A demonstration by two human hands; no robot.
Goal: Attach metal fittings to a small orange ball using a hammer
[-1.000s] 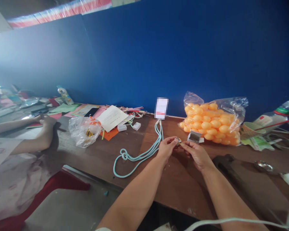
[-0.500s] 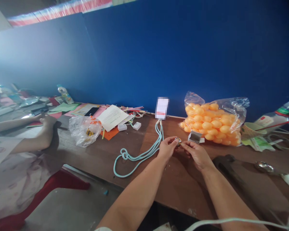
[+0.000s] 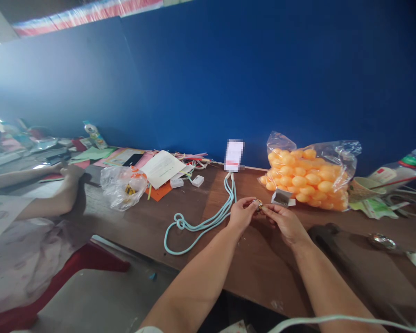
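Holding a small shiny metal object (image 3: 260,205) over the counter (image 3: 263,268), pinching it with the 2 hands, nearly closed: gripping with the left hand (image 3: 243,213), probably for steadying, and pinching its right side with the right hand (image 3: 283,223), perhaps for precise control. Having a small open box (image 3: 280,197) just beyond, beside the bag of orange balls (image 3: 307,180), likely for easy reach. Letting the blue cord (image 3: 200,227) lie leftward.
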